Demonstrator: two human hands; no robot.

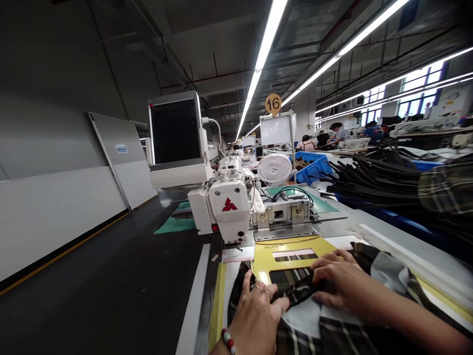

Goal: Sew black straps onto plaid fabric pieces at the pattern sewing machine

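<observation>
A dark plaid fabric piece [342, 333] with a pale grey lining patch [303, 315] lies over a yellow template plate [264, 256] in front of a white sewing machine head [229, 204]. My left hand [254, 315], with rings and a bead bracelet, presses its fingers over the fabric. Its thumb meets one end of a dark folded strip of that fabric. At the other end of the fold, my right hand [342, 286] grips the cloth between thumb and curled fingers. Plaid also shows through the plate's cut-out windows. The fingertips' undersides are hidden.
A dark-screened control panel [173, 132] stands above the machine. Behind the metal clamp unit [281, 214] are a white fan [274, 169] and a blue crate [312, 170]. Black strips [373, 175] are piled at right. People [338, 133] sit at machines farther back.
</observation>
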